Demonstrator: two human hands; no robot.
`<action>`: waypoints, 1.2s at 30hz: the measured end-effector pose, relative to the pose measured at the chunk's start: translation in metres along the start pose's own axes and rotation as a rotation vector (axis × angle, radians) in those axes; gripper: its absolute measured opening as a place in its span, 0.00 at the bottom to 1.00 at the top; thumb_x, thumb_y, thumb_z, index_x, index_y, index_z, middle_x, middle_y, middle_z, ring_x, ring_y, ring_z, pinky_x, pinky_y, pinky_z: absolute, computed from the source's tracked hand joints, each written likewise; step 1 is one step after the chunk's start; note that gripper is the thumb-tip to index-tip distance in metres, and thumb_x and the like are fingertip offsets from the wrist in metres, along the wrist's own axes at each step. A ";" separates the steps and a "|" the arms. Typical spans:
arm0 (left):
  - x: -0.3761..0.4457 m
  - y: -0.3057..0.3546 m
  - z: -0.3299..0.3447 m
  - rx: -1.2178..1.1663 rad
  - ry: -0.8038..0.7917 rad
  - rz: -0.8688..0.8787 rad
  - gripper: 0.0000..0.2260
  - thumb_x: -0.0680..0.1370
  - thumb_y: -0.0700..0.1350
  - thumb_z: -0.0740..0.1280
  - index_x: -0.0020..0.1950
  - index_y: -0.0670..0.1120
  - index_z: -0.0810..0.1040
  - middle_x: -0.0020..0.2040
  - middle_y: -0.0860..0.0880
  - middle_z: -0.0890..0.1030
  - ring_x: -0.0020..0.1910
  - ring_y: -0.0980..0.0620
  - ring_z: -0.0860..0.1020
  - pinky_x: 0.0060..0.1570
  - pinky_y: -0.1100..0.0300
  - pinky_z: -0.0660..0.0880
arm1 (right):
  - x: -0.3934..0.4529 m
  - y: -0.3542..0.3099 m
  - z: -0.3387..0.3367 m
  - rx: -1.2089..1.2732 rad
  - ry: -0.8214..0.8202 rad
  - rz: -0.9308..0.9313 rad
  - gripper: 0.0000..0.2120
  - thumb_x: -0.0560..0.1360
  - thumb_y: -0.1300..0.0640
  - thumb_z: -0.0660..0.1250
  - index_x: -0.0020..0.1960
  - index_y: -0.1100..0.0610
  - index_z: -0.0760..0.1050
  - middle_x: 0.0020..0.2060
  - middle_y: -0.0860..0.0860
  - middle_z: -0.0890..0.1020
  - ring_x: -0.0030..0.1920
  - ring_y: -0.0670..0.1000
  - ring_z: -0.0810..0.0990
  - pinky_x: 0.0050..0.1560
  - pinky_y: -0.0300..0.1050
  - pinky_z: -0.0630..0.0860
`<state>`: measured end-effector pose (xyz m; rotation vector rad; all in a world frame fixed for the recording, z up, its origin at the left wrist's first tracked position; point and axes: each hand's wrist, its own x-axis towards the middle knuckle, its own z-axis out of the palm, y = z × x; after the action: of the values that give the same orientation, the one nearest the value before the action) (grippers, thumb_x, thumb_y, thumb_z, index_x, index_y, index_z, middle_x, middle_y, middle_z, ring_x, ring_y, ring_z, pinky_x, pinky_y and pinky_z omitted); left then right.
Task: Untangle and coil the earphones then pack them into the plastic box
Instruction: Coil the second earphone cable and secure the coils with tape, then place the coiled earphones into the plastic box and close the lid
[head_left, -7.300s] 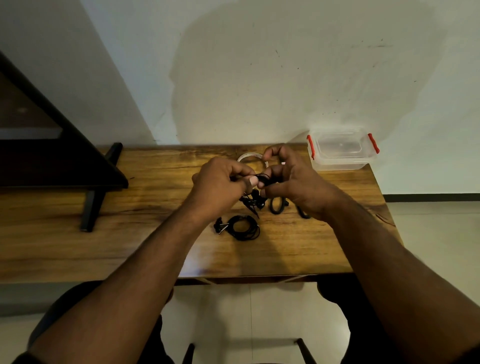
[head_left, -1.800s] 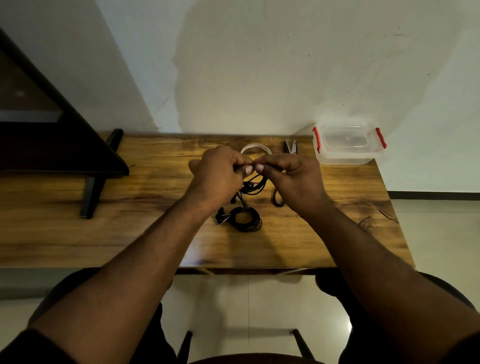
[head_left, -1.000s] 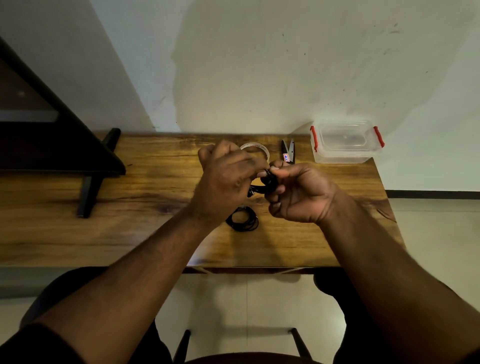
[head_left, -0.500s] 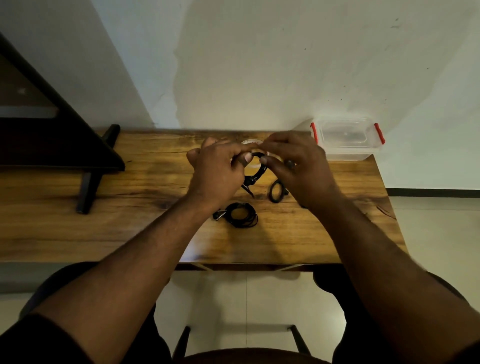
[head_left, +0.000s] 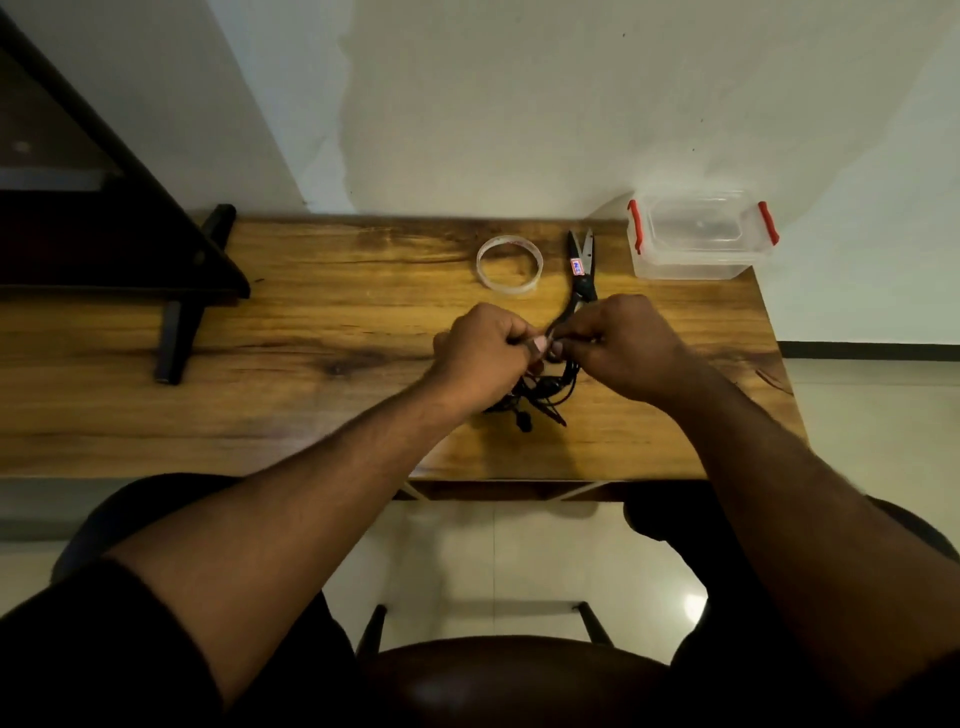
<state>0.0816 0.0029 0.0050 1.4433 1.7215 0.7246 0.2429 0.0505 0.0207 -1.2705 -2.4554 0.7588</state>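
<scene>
Pinching a short run of black cord between thumbs and forefingers, the left hand (head_left: 480, 353) and the right hand (head_left: 621, 348) meet knuckle to knuckle above the middle of the wooden table (head_left: 311, 364), as the head camera shows it. Both hands are curled tight on the earphones (head_left: 540, 397), whose loose loops hang below the fingers and reach the tabletop, an earbud or plug end trailing toward the near edge.

The cord looks light, thin and limp, so I judge it will flop and re-knot easily; it is best held near the snarl itself, with slack fed through, not by the small ends, which could be strained by tugging. A bundle like this has no real long axis; its dangling tails point roughly toward the person.

Beyond the hands lie a roll of clear tape (head_left: 510, 266) and black scissors (head_left: 582, 270), blades pointing at the wall. The plastic box (head_left: 701, 244), red clips at its sides and lid on, sits at the far right corner, well apart from the earphones.
</scene>
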 end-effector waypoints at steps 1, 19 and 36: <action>-0.001 -0.001 0.006 0.115 -0.027 0.001 0.07 0.76 0.50 0.68 0.43 0.53 0.84 0.40 0.55 0.85 0.45 0.53 0.81 0.59 0.46 0.71 | -0.002 0.005 0.005 -0.010 -0.051 0.061 0.06 0.74 0.59 0.69 0.47 0.58 0.84 0.37 0.50 0.84 0.36 0.46 0.78 0.36 0.39 0.72; 0.026 0.007 0.032 0.570 0.086 0.252 0.13 0.77 0.42 0.62 0.59 0.49 0.80 0.57 0.49 0.81 0.58 0.47 0.75 0.57 0.52 0.64 | 0.000 0.030 -0.005 -0.029 0.040 0.513 0.10 0.74 0.54 0.67 0.42 0.60 0.80 0.38 0.54 0.82 0.40 0.53 0.81 0.41 0.47 0.79; 0.157 0.088 0.100 -0.420 0.101 -0.254 0.12 0.76 0.38 0.70 0.59 0.38 0.78 0.45 0.43 0.81 0.39 0.46 0.81 0.44 0.51 0.82 | 0.035 0.170 -0.055 0.364 0.665 0.764 0.26 0.79 0.54 0.63 0.74 0.60 0.62 0.70 0.57 0.69 0.71 0.57 0.67 0.71 0.49 0.63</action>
<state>0.2017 0.1694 -0.0086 0.8982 1.6637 0.9618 0.3623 0.1784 -0.0295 -1.9135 -1.2331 0.7270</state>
